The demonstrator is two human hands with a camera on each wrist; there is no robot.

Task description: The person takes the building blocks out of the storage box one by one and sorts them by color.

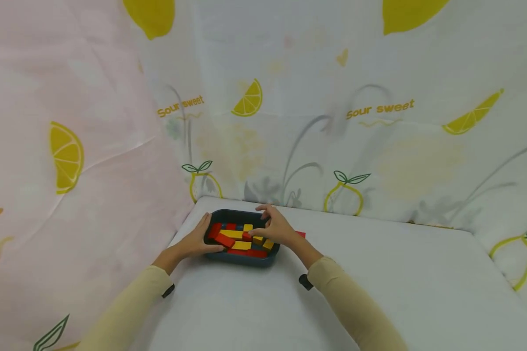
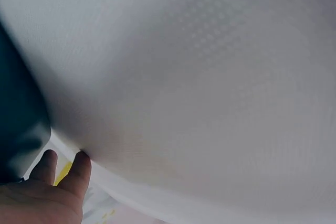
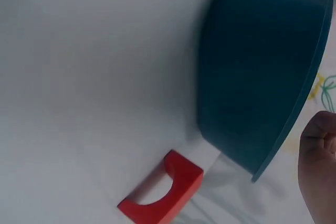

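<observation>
A dark blue tub (image 1: 241,260) on the white table holds several red and yellow blocks. At its left end my left hand (image 1: 196,239) grips the tub, fingers along the back-left rim and thumb over the front-left corner, close to a tilted red block (image 1: 224,240). Over the tub's right end is my right hand (image 1: 278,228); its thumb tip meets a small red block (image 1: 247,236) while the bent fingers stand apart above. Yellow blocks (image 1: 231,234) lie beside that block. The left wrist view catches two fingers (image 2: 79,174) beside the tub's wall (image 2: 21,98).
A red arch-shaped block (image 3: 181,184) lies on the table right of the tub, partly hidden behind the right wrist in the head view. Lemon-printed cloth walls (image 1: 290,146) border the table's left and back edges. The white tabletop (image 1: 399,282) extends to the right.
</observation>
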